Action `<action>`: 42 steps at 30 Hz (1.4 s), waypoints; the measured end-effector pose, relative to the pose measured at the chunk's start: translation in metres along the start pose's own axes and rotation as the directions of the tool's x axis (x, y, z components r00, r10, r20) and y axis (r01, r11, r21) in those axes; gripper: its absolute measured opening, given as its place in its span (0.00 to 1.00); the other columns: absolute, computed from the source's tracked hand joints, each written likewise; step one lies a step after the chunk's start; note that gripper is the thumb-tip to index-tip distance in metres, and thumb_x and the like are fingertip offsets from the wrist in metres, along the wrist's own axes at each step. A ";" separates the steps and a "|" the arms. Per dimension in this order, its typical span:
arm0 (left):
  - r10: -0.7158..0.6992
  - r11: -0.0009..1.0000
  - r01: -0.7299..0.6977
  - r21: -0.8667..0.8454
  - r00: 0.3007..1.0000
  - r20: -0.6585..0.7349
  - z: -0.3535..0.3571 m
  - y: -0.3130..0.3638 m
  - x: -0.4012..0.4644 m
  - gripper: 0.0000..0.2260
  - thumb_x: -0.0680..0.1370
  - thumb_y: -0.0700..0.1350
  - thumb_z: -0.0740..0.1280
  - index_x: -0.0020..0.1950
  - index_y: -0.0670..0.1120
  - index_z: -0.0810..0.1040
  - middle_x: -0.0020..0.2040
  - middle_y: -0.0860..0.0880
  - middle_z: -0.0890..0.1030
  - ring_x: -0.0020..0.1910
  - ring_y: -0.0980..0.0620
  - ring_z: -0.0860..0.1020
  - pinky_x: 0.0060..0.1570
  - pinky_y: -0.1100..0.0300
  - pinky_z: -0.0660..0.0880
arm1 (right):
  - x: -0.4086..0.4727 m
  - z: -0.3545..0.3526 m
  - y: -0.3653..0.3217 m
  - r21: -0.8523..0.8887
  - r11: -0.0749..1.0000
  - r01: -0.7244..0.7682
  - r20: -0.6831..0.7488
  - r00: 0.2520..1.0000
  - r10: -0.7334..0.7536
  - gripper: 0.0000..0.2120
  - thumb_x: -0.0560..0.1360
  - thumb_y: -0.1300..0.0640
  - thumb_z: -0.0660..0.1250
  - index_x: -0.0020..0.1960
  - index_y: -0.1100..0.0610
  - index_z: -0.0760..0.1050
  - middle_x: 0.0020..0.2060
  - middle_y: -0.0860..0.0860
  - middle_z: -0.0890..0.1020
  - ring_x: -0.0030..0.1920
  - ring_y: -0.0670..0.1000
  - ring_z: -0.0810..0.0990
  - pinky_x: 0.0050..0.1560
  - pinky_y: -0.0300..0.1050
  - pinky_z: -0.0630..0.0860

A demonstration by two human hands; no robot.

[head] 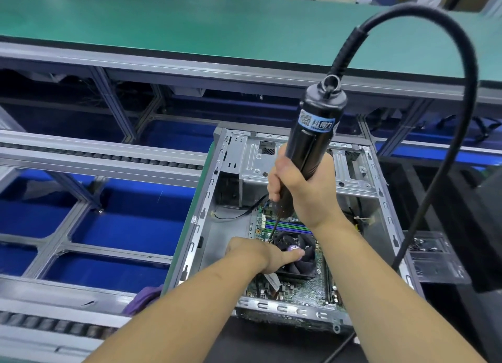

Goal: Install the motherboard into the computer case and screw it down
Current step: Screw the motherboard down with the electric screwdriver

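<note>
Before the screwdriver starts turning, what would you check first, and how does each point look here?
1. Motherboard lies inside the computer case: ok.
2. Right hand grips the electric screwdriver firmly round its body: ok.
3. Bit tip sits on a screw by the fan's corner: cannot tell, the spot is too small and partly hidden.
4. Left hand steadies things, thumb resting on the cooler fan: ok, though its fingers are very near the bit.
5. Screwdriver cable arcs free above the case, not snagged: ok.
6. Board holes line up with the case mounts: cannot tell.
</note>
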State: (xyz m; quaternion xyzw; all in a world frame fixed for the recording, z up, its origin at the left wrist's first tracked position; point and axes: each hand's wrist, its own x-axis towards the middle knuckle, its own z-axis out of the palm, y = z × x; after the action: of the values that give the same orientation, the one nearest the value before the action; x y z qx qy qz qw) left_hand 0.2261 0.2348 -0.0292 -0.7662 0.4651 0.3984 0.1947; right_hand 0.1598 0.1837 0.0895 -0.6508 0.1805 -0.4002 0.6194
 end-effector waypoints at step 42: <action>0.026 0.999 -0.026 -0.028 1.000 -0.006 -0.001 -0.001 -0.004 0.54 0.62 0.84 0.36 0.76 0.55 0.66 0.77 0.50 0.65 0.75 0.45 0.64 0.67 0.47 0.61 | 0.011 0.002 -0.008 -0.130 0.992 -0.002 0.005 1.000 0.002 0.19 0.66 0.50 0.72 0.44 0.63 0.70 0.29 0.50 0.78 0.29 0.51 0.77 0.36 0.53 0.79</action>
State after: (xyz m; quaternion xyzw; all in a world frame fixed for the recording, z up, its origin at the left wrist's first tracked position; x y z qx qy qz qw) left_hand 0.2265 0.2366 -0.0255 -0.7639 0.4698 0.4053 0.1775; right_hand 0.1657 0.1778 0.1004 -0.6906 0.2053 -0.3854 0.5765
